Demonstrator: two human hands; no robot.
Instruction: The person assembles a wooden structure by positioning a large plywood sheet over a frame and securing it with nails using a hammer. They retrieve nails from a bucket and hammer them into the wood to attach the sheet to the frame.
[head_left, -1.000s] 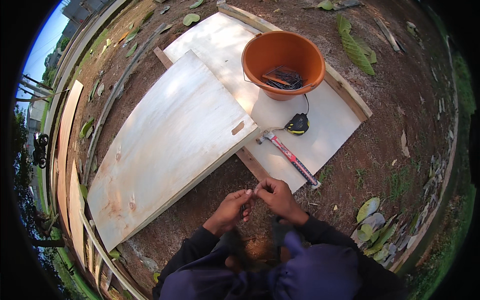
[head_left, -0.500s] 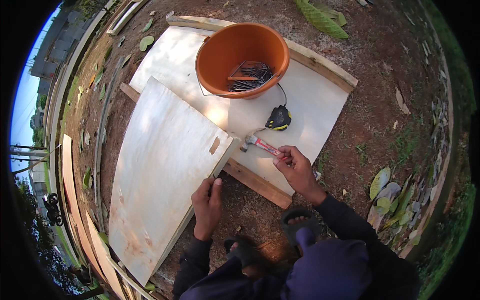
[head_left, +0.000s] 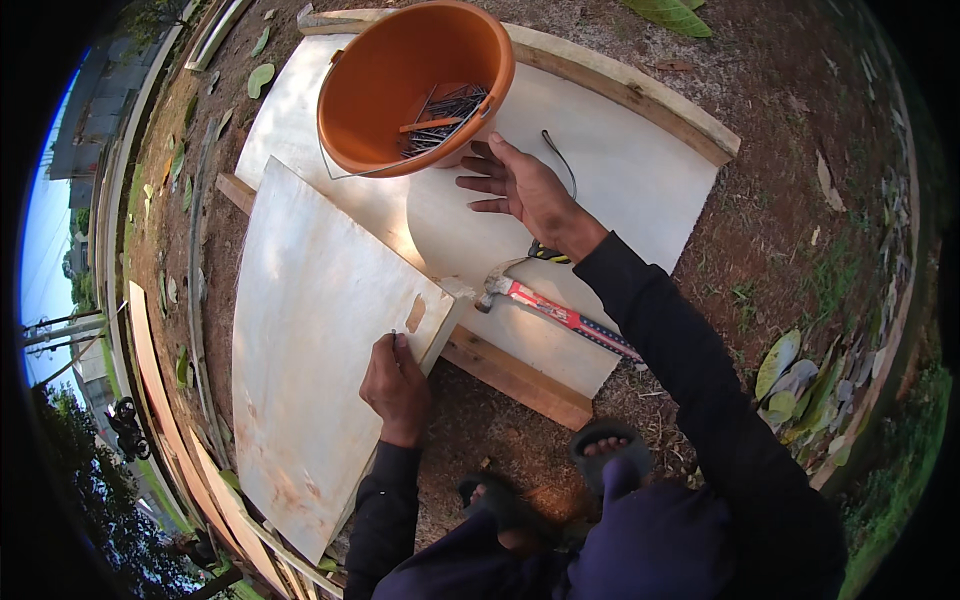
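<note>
My left hand [head_left: 398, 392] is closed in a pinch at the near right edge of the pale plywood panel [head_left: 320, 350]. A small dark nail [head_left: 393, 335] shows between its thumb and finger. My right hand [head_left: 520, 190] is open with fingers spread, just beside the orange bucket [head_left: 345, 100]. Inside the bucket lie many loose nails [head_left: 455, 105] and a flat orange piece [head_left: 430, 125]. A hammer [head_left: 550, 308] with a red and dark handle rests on the lower plywood sheet [head_left: 620, 180], below my right forearm. That arm partly hides a black and yellow tape measure [head_left: 548, 253].
Wooden battens [head_left: 640, 95] edge the lower sheet, and another batten [head_left: 520, 375] lies along its near side. Long planks [head_left: 165, 400] lie at the left. Leaves [head_left: 795, 380] are piled on the soil at the right. My sandalled feet [head_left: 605, 450] stand close below.
My right hand has let go of the hammer and moved up toward the bucket, opening its fingers. My left hand has shifted slightly left and up over the panel, still pinching the nail.
</note>
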